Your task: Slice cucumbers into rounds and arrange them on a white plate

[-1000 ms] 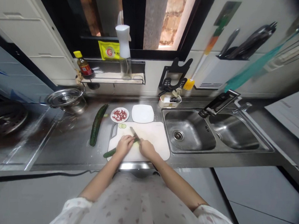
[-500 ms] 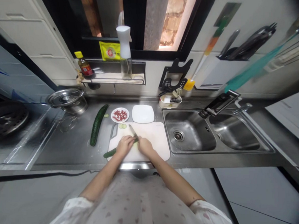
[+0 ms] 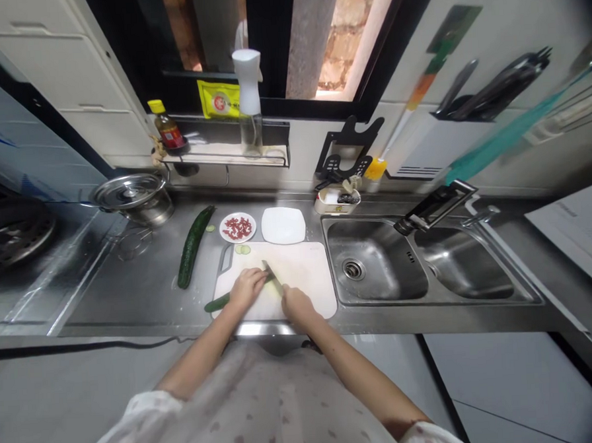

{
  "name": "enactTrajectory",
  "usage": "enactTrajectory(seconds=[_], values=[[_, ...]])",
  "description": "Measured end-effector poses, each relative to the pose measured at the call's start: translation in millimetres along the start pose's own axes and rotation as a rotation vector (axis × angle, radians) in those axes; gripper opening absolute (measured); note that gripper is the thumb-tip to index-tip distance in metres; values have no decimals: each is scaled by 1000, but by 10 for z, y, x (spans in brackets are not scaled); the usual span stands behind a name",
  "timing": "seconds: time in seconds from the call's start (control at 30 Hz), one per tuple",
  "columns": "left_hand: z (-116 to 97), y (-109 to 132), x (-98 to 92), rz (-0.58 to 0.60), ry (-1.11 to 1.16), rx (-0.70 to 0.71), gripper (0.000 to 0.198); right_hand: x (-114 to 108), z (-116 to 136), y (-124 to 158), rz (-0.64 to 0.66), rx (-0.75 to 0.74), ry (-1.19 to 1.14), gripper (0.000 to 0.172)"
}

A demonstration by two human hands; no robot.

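My left hand is closed over a cucumber that lies across the white cutting board, covering its middle. The cucumber's end sticks out on the right, where the blade of a knife rests at it, slanting. On the knife's handle my right hand is closed, low on the board. A couple of pale cucumber slices lie at the board's upper left. Behind the board stand a plate of chopped red pieces and a plain white plate.
Left of the board a whole cucumber and a lidded steel pot sit on the steel counter. A double sink with a black faucet is on the right. A shelf with bottles hangs behind.
My right hand has drawn the knife back toward me and slightly to the right, so more of the blade shows. My left hand has stayed on the cucumber.
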State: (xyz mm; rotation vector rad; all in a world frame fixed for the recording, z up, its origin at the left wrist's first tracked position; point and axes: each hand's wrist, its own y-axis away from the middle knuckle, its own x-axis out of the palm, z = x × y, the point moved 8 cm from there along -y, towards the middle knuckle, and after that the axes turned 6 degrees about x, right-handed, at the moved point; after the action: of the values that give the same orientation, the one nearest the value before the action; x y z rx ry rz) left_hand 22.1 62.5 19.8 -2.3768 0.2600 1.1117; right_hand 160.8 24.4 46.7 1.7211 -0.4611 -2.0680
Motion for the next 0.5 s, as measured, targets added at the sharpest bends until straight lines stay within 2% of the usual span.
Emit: enactTrajectory(seconds=[0.2,0.5], values=[[-10,-13,-21,-7,4,-5,23,-33,-10,39,20,-12,12,31],[-16,-23,-22,6,7,-14,22,-130,100,-104,-4,-35,-6,35]])
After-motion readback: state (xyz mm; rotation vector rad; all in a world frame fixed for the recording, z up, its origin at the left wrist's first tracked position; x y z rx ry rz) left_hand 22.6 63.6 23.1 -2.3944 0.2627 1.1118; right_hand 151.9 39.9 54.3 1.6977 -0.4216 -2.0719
